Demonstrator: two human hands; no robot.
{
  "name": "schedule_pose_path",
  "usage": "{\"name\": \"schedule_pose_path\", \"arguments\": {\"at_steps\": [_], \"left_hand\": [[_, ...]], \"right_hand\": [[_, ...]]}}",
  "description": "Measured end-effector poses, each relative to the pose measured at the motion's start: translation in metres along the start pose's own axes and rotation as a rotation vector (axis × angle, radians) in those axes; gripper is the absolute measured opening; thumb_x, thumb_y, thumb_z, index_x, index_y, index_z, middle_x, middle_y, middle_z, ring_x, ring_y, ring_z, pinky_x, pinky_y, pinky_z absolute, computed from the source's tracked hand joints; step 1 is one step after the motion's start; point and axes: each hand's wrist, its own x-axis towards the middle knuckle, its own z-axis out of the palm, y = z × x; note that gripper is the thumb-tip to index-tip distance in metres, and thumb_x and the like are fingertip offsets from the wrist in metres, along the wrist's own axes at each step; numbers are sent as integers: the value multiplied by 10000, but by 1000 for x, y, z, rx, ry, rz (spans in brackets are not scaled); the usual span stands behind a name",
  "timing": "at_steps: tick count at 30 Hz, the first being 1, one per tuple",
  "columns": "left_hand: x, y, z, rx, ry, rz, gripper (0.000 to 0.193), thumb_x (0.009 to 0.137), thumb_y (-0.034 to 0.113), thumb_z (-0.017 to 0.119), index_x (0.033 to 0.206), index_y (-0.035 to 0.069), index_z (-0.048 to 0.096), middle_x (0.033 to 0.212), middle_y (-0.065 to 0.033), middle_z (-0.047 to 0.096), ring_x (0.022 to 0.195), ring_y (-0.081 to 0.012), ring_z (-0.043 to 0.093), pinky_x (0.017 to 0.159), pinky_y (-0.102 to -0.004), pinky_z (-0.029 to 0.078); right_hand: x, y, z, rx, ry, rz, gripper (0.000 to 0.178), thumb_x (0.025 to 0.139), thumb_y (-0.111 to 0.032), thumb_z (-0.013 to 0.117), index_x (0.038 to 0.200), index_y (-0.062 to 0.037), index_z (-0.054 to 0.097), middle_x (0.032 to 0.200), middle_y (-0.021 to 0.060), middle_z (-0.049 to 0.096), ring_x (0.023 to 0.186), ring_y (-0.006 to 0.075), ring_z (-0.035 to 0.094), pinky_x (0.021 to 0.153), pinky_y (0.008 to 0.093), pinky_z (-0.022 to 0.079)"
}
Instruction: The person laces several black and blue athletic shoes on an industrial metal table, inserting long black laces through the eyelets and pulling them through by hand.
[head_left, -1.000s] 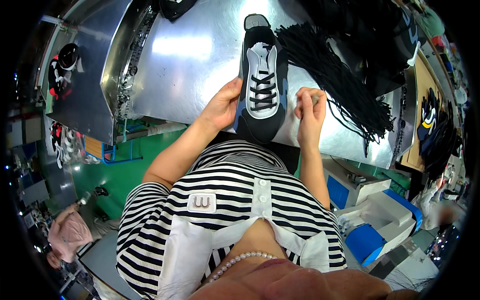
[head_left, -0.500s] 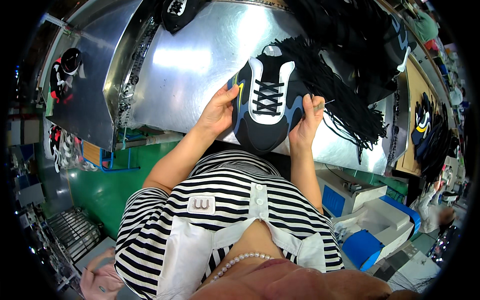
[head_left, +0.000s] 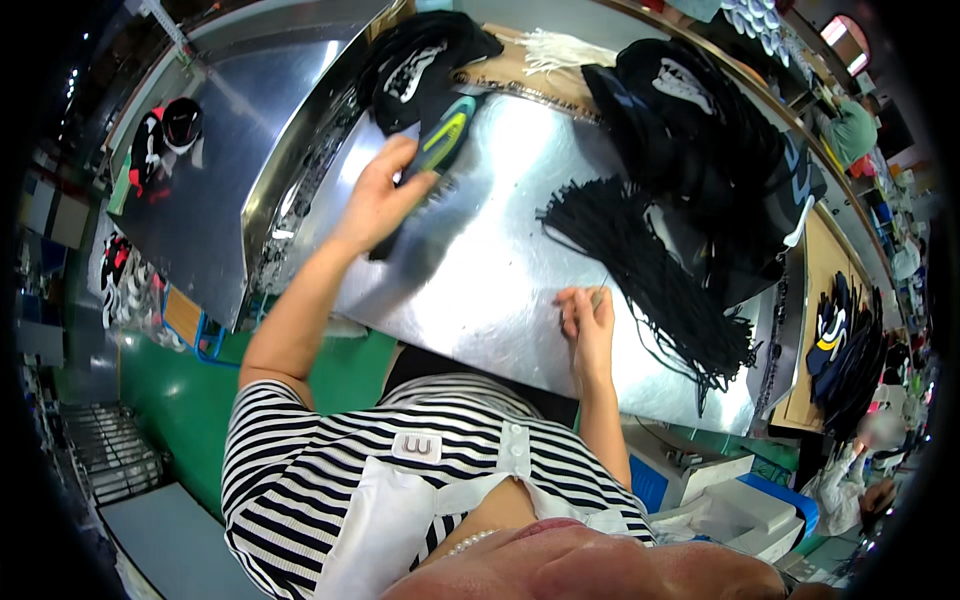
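The left hand (head_left: 385, 195) grips a dark, motion-blurred shoe (head_left: 447, 140), its side streaked yellow-green, above a scuffed, gleaming metal worktop (head_left: 480, 300); the right hand (head_left: 588, 312) curls its fingers, contents unclear, near a stringy bundle of black laces (head_left: 655, 270).

A dark shoe (head_left: 446, 138) is gripped by the left hand (head_left: 383, 195) over the metal table's (head_left: 490, 265) far left — black laces (head_left: 640, 262) are bunched to the right, just beyond the right hand's (head_left: 590, 325) curled fingers. Black shoes (head_left: 690, 150) are piled far right.
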Motion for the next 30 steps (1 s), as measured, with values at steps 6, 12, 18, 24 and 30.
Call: {"name": "schedule_pose_path", "arguments": {"at_steps": [6, 12, 18, 24, 30], "left_hand": [[138, -144, -1, 936, 70, 123, 442, 833, 16, 577, 1257, 128, 631, 1006, -138, 568, 924, -338, 619, 785, -429, 526], [176, -236, 64, 1011, 150, -137, 632, 848, 50, 553, 1460, 88, 401, 1258, -219, 530, 1173, -389, 542, 947, -479, 486], [165, -122, 60, 481, -1, 321, 578, 841, 107, 697, 1377, 20, 501, 1237, -177, 556, 1119, -302, 569, 924, -385, 483], [230, 62, 200, -527, -566, -32, 487, 945, 366, 655, 1292, 34, 574, 1212, -57, 605, 1053, -149, 555, 863, -267, 433], [333, 138, 337, -1003, -543, -321, 655, 817, 558, 725, 1226, 52, 649, 1231, -73, 652, 1176, -193, 546, 980, -311, 385]], "right_hand": [[2, -9, -7, -97, -17, 13, 159, 1012, -101, 528, 898, -83, 419, 900, 126, 633, 619, 53, 424, 547, 187, 365], [7, -36, -40, -291, 84, -78, 173, 992, -99, 563, 898, -77, 420, 908, 122, 638, 655, 61, 472, 590, 196, 405], [46, -111, -110, -524, 453, -537, 195, 945, -75, 641, 963, -23, 454, 989, 90, 643, 790, 83, 552, 690, 228, 456], [105, -214, -175, -1161, 1015, -832, 548, 874, -367, 732, 1186, 40, 538, 1057, 158, 637, 909, 315, 612, 853, 395, 485], [174, -277, -242, -1014, 788, -325, 778, 756, -697, 681, 995, 32, 555, 937, 240, 665, 926, 380, 662, 839, 433, 498]]}}
